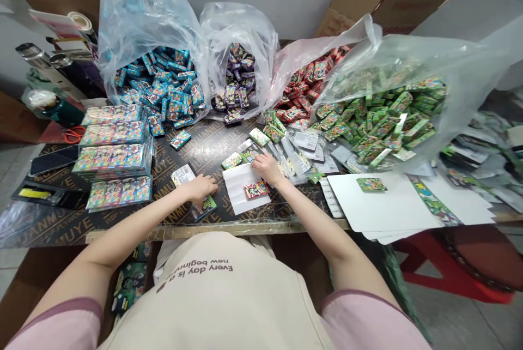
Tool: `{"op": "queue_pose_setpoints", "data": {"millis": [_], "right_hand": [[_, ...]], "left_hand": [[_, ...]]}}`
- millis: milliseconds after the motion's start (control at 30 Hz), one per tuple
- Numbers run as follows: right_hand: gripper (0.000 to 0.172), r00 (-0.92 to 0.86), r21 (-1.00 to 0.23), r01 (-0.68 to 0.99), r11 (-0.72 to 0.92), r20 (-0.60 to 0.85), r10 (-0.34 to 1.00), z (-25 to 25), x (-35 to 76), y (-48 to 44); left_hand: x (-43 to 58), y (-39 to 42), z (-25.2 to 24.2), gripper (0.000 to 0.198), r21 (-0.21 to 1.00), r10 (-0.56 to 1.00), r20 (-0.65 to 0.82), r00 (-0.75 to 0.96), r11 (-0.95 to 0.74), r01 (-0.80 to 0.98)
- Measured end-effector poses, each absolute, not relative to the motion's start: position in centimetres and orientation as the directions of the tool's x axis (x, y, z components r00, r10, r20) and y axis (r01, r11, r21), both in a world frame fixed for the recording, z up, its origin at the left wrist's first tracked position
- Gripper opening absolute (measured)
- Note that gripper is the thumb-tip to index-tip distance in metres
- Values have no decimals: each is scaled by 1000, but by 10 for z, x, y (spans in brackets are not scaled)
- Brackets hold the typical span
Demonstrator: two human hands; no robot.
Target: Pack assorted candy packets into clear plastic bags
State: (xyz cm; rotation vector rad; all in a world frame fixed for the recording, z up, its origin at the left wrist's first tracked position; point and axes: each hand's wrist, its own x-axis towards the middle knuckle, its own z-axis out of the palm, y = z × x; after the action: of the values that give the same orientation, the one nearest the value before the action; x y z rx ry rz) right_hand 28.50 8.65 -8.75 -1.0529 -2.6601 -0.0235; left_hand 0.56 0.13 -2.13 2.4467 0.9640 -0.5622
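Note:
My left hand [201,186] lies palm down, fingers closed together, on a small packet [203,208] near the table's front edge. My right hand [267,167] rests on the far edge of a white card [241,191], its fingertips pinching at a green packet [249,155]. A red packet [256,190] lies on the white card just below my right hand. Another green packet [231,161] and a white-backed packet [183,174] lie between my hands and the bags.
Open plastic bags hold blue packets [163,85], purple packets [237,85], red packets [304,94] and green packets [379,115]. Stacks of filled display cards [114,159] stand at left. White sheets [392,203], a phone [53,159], scissors [73,133], flasks and cardboard boxes surround.

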Motion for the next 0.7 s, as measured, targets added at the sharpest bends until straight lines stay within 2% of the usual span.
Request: {"op": "queue_pose_setpoints", "data": {"millis": [100,200,300,400,467,533,600,700], "right_hand": [[31,-684,-86,688,721,256,683,-93,288,83],[30,-656,-131,701,701,267,706,-91,289,79],[23,-488,-313,737,599,367,792,-75,280,72],[37,-253,-570,680,461,408,877,-48,255,58],[47,-217,-756,518,399,335,917,-31,233,45],[51,-279,-906,295,303,221,935,-18,212,32],[47,-327,-972,142,185,131,936,-10,196,20],[40,-293,-992,84,99,70,954,-4,184,10]], "left_hand": [[-1,6,-5,42,388,511,-535,673,-558,733],[-15,8,18,45,569,661,-308,684,-448,690],[-26,4,29,51,752,833,-29,553,-346,561],[-27,-6,19,41,908,926,48,375,-197,369],[-22,-14,5,40,961,956,37,290,-114,253],[-16,-22,-7,41,980,972,35,232,-79,184],[-12,-27,-13,39,981,983,53,175,-84,174],[-7,-30,-8,29,948,988,136,75,-152,280]]}}
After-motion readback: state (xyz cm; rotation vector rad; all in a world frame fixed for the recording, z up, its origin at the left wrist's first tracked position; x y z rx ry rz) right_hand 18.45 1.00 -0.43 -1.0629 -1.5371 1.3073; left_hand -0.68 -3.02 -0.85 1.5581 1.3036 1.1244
